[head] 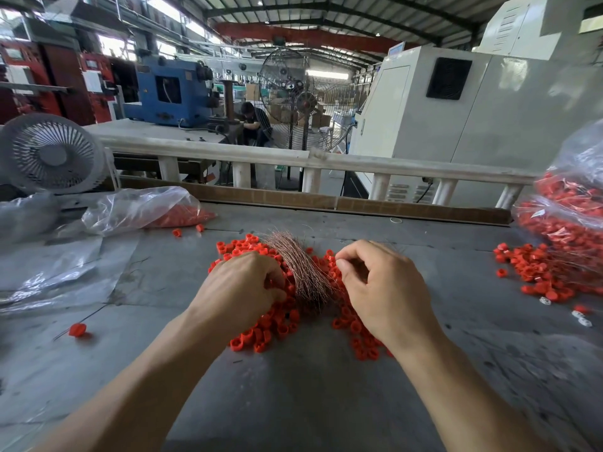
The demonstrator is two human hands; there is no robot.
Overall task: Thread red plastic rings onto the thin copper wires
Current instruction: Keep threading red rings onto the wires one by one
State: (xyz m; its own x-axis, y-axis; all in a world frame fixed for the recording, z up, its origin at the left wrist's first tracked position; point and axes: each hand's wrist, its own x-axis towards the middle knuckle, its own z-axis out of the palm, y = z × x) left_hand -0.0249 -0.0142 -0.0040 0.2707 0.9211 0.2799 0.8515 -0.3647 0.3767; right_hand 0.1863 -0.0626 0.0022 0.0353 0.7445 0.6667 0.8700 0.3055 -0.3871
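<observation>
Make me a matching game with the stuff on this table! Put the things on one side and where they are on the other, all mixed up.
Things:
1. copper wires
2. small white fan
3. full bag of red rings
4. lone ring on a wire

Places:
A. far right edge
B. between the two hands
C. near left, alone
D. far left, back

Pairs: 1-B, 2-D, 3-A, 4-C

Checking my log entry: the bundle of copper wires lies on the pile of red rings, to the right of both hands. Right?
Not quite. The head view shows the bundle of copper wires on the pile of red rings between the left hand and right hand.
</observation>
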